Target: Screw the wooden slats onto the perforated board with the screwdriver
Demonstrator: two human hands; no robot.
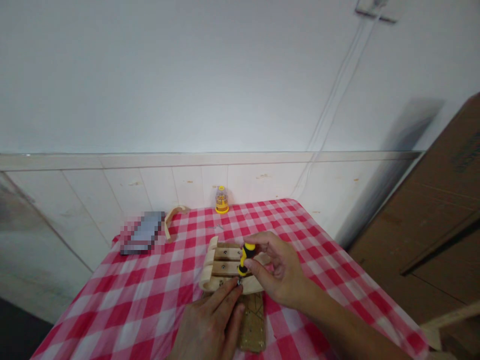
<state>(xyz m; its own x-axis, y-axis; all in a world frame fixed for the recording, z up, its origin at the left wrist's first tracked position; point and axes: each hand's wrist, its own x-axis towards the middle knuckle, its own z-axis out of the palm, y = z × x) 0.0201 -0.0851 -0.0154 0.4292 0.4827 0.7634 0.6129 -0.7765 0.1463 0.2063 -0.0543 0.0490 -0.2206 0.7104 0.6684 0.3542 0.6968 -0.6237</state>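
Observation:
A small wooden rack (221, 267) of curved side pieces and flat slats lies on the red-and-white checked tablecloth (150, 295). My right hand (279, 272) is closed around a yellow-and-black screwdriver (244, 258), held nearly upright with its tip down at the rack's near edge. My left hand (210, 327) rests on the near end of the rack, fingers together and pointing at the screwdriver tip. A flat wooden board (254, 322) lies under the rack toward me.
A yellow screwdriver-bit holder (221, 200) stands at the table's far edge by the wall. A curved wooden piece (171, 222) and a blurred-out flat object (142, 233) lie at the far left. A brown cardboard box (442, 215) stands to the right.

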